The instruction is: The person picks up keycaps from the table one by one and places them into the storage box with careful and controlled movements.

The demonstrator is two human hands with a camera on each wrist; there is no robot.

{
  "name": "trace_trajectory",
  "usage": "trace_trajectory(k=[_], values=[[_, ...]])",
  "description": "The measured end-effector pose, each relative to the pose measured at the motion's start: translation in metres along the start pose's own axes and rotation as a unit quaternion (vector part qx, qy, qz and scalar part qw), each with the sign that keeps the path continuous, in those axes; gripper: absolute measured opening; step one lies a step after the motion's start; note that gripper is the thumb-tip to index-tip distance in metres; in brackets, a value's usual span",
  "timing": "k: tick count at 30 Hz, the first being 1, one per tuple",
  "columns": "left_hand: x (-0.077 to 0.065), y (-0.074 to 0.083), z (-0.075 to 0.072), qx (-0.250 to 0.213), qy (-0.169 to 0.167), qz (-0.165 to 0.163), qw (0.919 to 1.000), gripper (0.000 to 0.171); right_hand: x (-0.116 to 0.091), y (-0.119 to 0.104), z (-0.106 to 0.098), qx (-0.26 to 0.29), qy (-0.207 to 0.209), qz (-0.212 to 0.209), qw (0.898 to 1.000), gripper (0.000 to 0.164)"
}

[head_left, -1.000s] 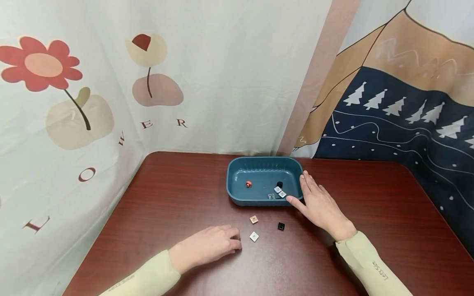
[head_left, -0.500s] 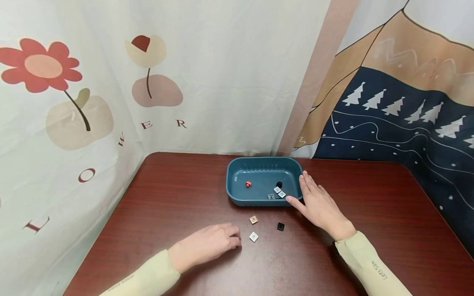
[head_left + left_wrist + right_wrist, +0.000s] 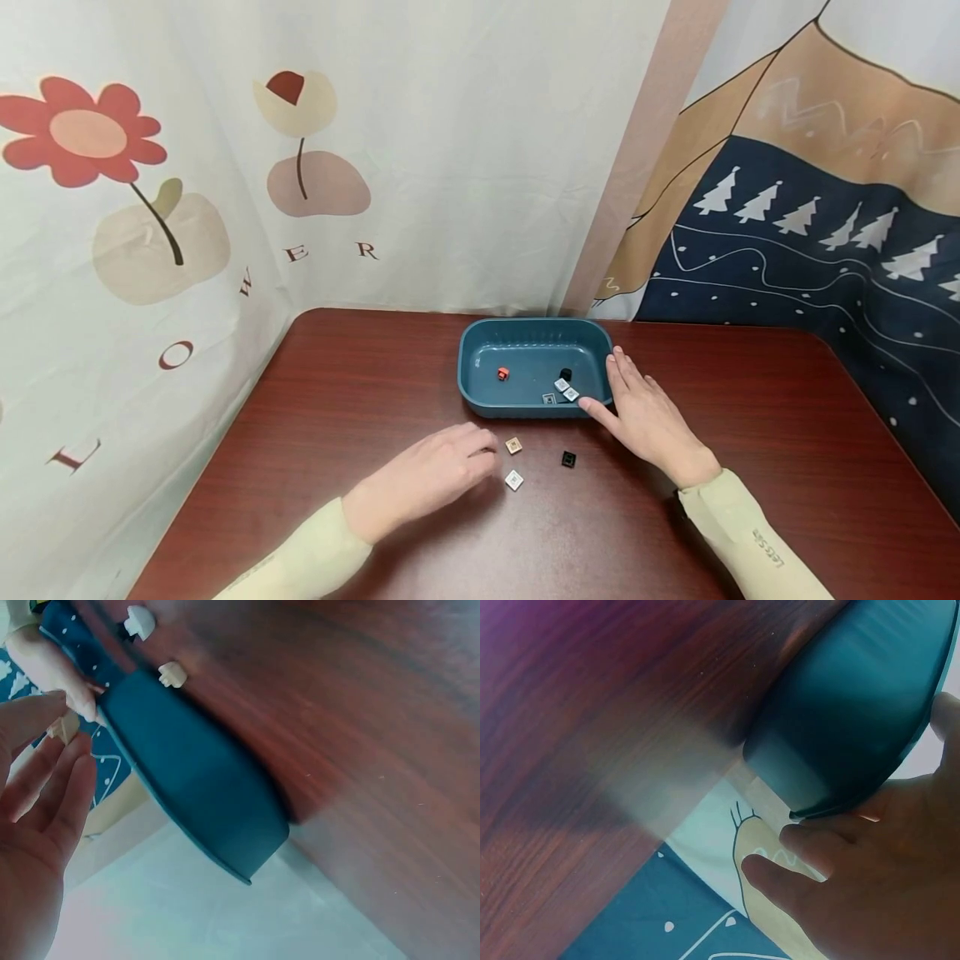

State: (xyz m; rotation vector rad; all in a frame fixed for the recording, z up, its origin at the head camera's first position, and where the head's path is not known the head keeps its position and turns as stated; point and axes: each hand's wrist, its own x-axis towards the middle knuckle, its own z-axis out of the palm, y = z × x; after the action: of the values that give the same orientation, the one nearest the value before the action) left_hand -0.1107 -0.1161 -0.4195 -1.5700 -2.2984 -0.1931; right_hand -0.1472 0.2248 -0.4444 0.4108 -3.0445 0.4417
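My left hand [image 3: 431, 467] is raised over the table, palm down in the head view. Between its thumb and fingertips it pinches a small beige keycap [image 3: 69, 727], which the left wrist view shows and the hand hides in the head view. Just beyond those fingertips lie a second beige keycap [image 3: 513, 446] and a white keycap [image 3: 513, 480]. A black keycap [image 3: 568, 459] lies further right. My right hand [image 3: 648, 417] touches the right end of a blue-green tray [image 3: 536, 412], fingers fairly straight along its side and thumb at the front rim.
Inside the tray, a red piece [image 3: 503, 374] sits left of centre. A black piece [image 3: 566, 374] and several pale keycaps [image 3: 562, 385] lie near its right end. Patterned curtains [image 3: 465, 167] hang behind the brown table [image 3: 360, 375].
My left hand has lifted from the table beside the white keycap and shifted slightly right and forward. The right hand and the tray have stayed in place.
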Motion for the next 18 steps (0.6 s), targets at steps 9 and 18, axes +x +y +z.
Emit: trace_trajectory(k=[9,18], values=[[0.013,-0.005,-0.006,-0.018,0.083,-0.008,0.9964,0.019,0.0,0.0,0.0,0.0,0.0,-0.001,1.0,0.1],[0.028,-0.011,-0.006,-0.038,0.135,-0.017,0.99,0.022,0.0,0.0,0.0,-0.002,0.0,0.003,1.0,0.099]])
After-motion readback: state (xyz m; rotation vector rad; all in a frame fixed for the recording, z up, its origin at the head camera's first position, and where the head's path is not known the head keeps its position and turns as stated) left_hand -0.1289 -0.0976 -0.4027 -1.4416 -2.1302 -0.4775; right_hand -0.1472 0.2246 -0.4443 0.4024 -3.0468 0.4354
